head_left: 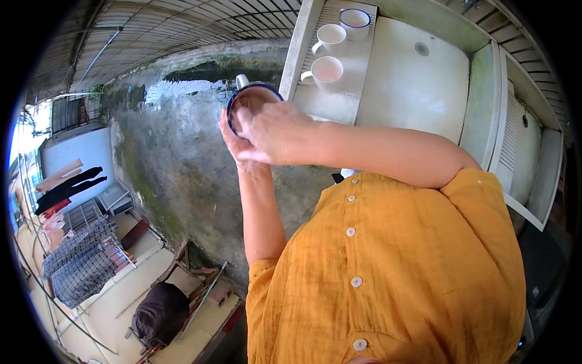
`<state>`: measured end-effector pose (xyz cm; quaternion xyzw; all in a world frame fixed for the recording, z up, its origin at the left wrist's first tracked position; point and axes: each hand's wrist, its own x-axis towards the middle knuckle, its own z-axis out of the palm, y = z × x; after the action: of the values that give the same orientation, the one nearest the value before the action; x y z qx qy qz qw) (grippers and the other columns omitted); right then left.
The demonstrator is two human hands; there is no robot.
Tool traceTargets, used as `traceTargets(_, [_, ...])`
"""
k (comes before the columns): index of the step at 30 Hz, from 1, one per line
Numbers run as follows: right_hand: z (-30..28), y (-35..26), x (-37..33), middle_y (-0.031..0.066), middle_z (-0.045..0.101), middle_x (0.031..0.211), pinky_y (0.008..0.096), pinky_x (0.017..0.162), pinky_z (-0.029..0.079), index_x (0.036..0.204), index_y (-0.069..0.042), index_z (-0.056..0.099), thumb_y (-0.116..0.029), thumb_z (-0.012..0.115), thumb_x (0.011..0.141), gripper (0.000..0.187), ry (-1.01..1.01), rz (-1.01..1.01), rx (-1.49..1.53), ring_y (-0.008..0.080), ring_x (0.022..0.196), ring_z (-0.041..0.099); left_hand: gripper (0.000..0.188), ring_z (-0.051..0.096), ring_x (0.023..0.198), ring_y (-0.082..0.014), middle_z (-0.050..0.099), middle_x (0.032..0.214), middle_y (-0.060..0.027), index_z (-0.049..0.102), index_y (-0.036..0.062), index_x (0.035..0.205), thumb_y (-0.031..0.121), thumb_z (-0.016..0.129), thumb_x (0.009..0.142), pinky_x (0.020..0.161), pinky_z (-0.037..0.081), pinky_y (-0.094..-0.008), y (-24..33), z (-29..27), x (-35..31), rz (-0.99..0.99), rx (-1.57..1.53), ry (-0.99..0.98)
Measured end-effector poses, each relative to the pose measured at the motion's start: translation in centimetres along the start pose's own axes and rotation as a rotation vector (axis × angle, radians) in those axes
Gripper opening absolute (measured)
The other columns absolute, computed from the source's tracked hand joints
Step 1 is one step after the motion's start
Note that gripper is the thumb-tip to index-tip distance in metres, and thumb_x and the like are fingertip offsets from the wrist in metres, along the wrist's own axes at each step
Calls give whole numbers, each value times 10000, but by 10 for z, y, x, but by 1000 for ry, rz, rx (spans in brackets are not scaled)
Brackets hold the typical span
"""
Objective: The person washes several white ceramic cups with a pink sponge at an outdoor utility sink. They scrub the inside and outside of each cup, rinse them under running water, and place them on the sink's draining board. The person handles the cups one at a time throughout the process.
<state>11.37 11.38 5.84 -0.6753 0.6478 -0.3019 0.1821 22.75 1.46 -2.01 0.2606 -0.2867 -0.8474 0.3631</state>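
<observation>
A mug with a dark blue rim (260, 95) is held out in front of me, its open mouth turned toward me and its white handle pointing away. My left hand (233, 143) is closed around the mug's outer side from below, with part of it hidden behind the mug and my other hand. My right hand (280, 132) reaches over the rim, its fingers inside the mug. Motion smears those fingers, and whether they hold anything does not show. Closest to the mug on the right are a white mug (327, 73), a second white mug (331, 40) and a blue-rimmed mug (355, 22).
Those mugs stand on the ridged ledge (348, 76) of a pale stone sink (412, 91) with a round drain (422, 48). Another sink compartment (527, 145) lies farther right. Below is a wet concrete floor (188, 176). Clothes and a checked cloth (82, 261) hang at left.
</observation>
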Motion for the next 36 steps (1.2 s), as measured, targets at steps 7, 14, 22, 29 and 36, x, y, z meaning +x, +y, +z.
traceTargets(7, [-2, 18, -14, 212, 593, 1045, 423, 851, 456, 1035, 68, 573, -375, 578, 867, 474, 106, -280, 31, 352, 1044, 550, 547, 453, 1209, -305, 499, 1276, -114, 363, 78, 1366, 421, 368, 941, 1039, 356, -433, -12, -3, -10, -34, -78, -301])
traceTargets(14, [-7, 11, -14, 142, 665, 927, 359, 812, 468, 769, -38, 697, -149, 636, 719, 135, -286, -130, -359, 245, 1026, 578, 500, 480, 1208, -290, 516, 1307, -102, 437, 60, 1321, 378, 369, 942, 969, 431, -408, -10, 42, -15, -113, 67, 217])
traceTargets(22, [20, 2, -37, 201, 637, 845, 432, 713, 485, 697, 9, 626, -167, 614, 769, 191, 307, -116, 269, 317, 856, 621, 433, 590, 1016, -254, 637, 1093, -116, 583, 55, 1110, 413, 452, 906, 905, 466, -406, 4, 51, -23, -207, 117, 70])
traceTargets(29, [1, 28, -19, 194, 636, 780, 465, 690, 489, 729, 17, 634, -144, 563, 757, 178, -73, -258, 124, 366, 683, 618, 231, 610, 894, -210, 646, 931, -55, 573, 98, 1007, 302, 524, 912, 793, 503, -374, 0, 36, -11, -114, 145, 170])
traceTargets(36, [3, 56, -24, 76, 657, 920, 326, 896, 435, 875, -61, 683, -122, 629, 665, 225, 201, -462, -601, 226, 1029, 564, 309, 620, 895, -233, 652, 961, -107, 583, 26, 1045, 273, 473, 895, 805, 507, -365, -2, 49, -2, -112, 64, -9])
